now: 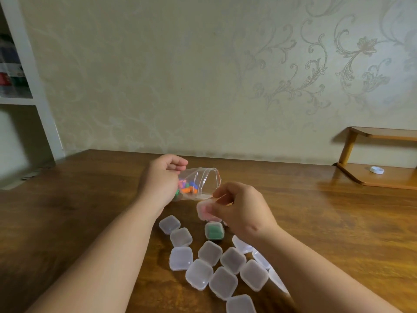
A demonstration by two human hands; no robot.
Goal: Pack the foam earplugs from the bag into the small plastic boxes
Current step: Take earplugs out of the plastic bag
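My left hand (161, 179) grips the closed end of a clear zip bag (199, 180), held above the wooden table with its open mouth turned right. Colourful foam earplugs (188, 188) lie bunched inside it. Just right of the bag's mouth, my right hand (241, 205) pinches a small translucent plastic box (206, 211) with something pink inside. Below it on the table stands a shut box holding green earplugs (214, 231). Several empty small plastic boxes (209, 253) lie scattered between my forearms.
The wooden table (90, 199) runs back to a papered wall. A low wooden shelf stand (370, 177) sits at the far right with a small white cap (376, 170) on its base. A white bookcase (27, 98) stands at the left.
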